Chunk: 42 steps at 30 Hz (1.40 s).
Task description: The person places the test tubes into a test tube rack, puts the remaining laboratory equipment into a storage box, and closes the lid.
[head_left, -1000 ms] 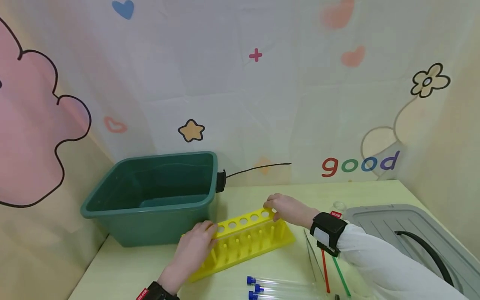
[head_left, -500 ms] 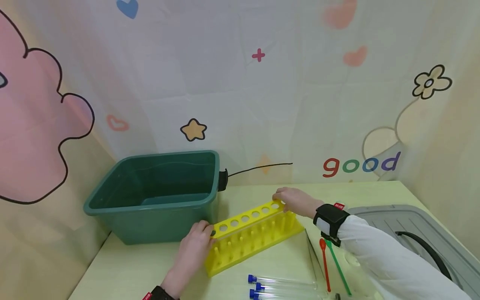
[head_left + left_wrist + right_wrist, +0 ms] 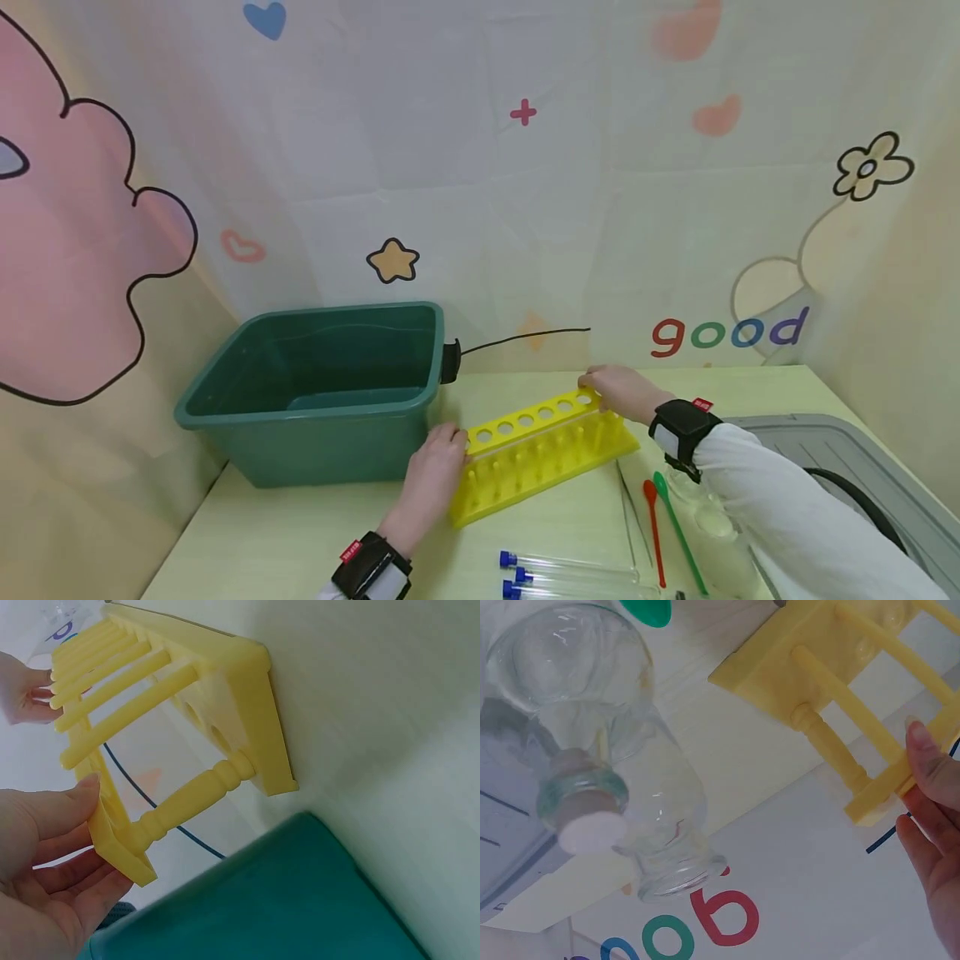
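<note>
A yellow test tube rack point(image 3: 540, 462), with a row of holes along its top and pegs on its base, stands at a slant on the table. My left hand point(image 3: 435, 475) grips the left end of its top bar; in the left wrist view the thumb point(image 3: 64, 806) lies on one side and the fingers curl under. At the other end my right hand point(image 3: 622, 393) pinches the top bar, as the right wrist view also shows beside the rack's end post point(image 3: 829, 746). Several clear test tubes with blue caps point(image 3: 508, 588) lie in front of the rack.
A green bin point(image 3: 322, 446) stands behind and left of the rack. Tweezers point(image 3: 630, 512), a red spoon point(image 3: 654, 525) and a green spoon point(image 3: 681, 533) lie to the right. Glass bottles point(image 3: 660, 795) stand under the right forearm, beside a grey lid point(image 3: 810, 442).
Both hands have moved the rack to the right and slightly back, away from the green bin. More of the left wrist strap shows now.
</note>
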Available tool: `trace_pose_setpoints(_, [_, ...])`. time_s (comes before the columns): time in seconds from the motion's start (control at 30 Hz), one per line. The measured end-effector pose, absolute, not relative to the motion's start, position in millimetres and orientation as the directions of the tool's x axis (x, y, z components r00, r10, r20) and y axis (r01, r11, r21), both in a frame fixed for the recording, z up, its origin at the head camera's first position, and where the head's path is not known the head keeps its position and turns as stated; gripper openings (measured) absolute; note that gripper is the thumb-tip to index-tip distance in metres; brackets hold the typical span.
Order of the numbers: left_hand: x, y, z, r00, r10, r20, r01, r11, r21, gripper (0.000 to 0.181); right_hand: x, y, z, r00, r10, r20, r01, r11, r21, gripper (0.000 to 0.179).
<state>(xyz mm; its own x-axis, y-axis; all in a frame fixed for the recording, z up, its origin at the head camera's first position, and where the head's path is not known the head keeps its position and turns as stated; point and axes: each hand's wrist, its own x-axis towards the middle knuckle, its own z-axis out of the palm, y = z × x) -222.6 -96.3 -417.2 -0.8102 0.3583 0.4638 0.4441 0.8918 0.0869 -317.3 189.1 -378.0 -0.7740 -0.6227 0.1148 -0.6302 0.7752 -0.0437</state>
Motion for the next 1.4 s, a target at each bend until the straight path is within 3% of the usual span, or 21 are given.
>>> trace_pose_setpoints(0.23, [-238, -81, -412, -0.796, 0.386, 0.466, 0.470, 0.879, 0.075, 0.025, -322, 206, -379, -0.787, -0.604, 0.124, -0.612, 0.790, -0.036, 0.039])
trace_pose_setpoints(0.5, [-257, -73, -413, -0.826, 0.366, 0.428, 0.437, 0.896, 0.077, 0.023, -324, 210, -378, -0.848, -0.524, 0.085, -0.530, 0.844, -0.085, 0.039])
trace_pose_setpoints(0.8, [-269, -61, -412, -0.848, 0.340, 0.408, 0.383, 0.924, 0.025, 0.028, -317, 217, -376, -0.823, -0.554, 0.129, -0.561, 0.827, -0.030, 0.033])
trace_pose_setpoints(1.4, [-283, -54, -415, -0.864, 0.315, 0.394, 0.389, 0.913, 0.123, 0.032, -308, 228, -374, -0.832, -0.542, 0.116, -0.550, 0.834, -0.043, 0.034])
